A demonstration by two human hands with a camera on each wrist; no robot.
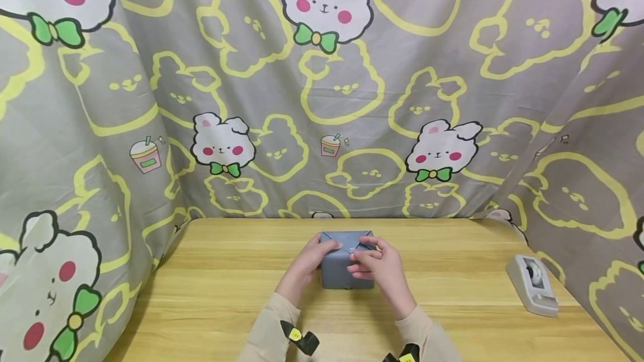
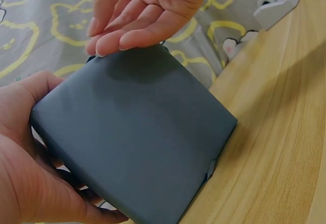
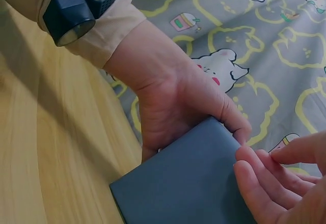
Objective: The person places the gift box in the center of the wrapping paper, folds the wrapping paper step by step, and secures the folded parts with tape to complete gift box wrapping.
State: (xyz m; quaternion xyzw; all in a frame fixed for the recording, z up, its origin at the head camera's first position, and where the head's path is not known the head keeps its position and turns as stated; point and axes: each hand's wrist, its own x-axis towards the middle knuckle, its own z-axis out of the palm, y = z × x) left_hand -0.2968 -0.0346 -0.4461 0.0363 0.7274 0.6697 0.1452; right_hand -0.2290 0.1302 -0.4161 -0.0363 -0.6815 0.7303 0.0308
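Observation:
A box wrapped in blue-grey paper [image 1: 339,272] stands on the table, its folded paper flaps meeting in a point on top. My left hand [image 1: 306,264] grips its left side, with the thumb lying on the top flap. My right hand [image 1: 386,272] is at the right of the flap's point, where thumb and forefinger meet by a small pale bit, seemingly clear tape [image 1: 352,249]. In the left wrist view the smooth near face of the wrapped box [image 2: 137,127] shows, with a small paper fold at its lower edge. The right fingertips hide part of the flap.
A grey-white tape dispenser [image 1: 533,286] with a roll of tape sits at the right edge of the wooden table [image 1: 226,272]. A grey curtain [image 1: 312,183] with rabbit prints hangs behind the table and along both sides.

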